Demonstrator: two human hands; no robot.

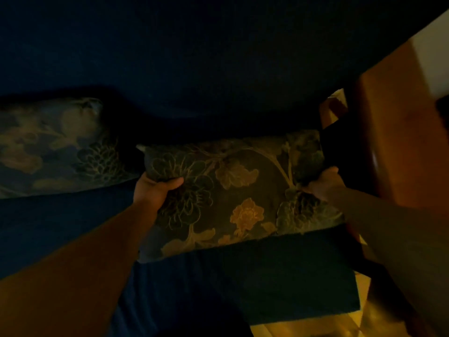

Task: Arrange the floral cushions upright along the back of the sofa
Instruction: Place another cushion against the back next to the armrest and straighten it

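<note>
The room is dim. A dark floral cushion [238, 193] with an orange flower leans against the back of the dark blue sofa [218, 69], towards its right end. My left hand [155, 190] grips the cushion's upper left edge, thumb on the front. On the upper right edge, my right hand [325, 183] holds it the same way. A second floral cushion [53, 144] stands against the sofa back at the left, with a small gap between the two.
A wooden side piece or cabinet [398, 142] rises close to the sofa's right end. The blue seat [267, 276] runs below the cushions. A yellowish lit floor [315, 324] shows at the lower right.
</note>
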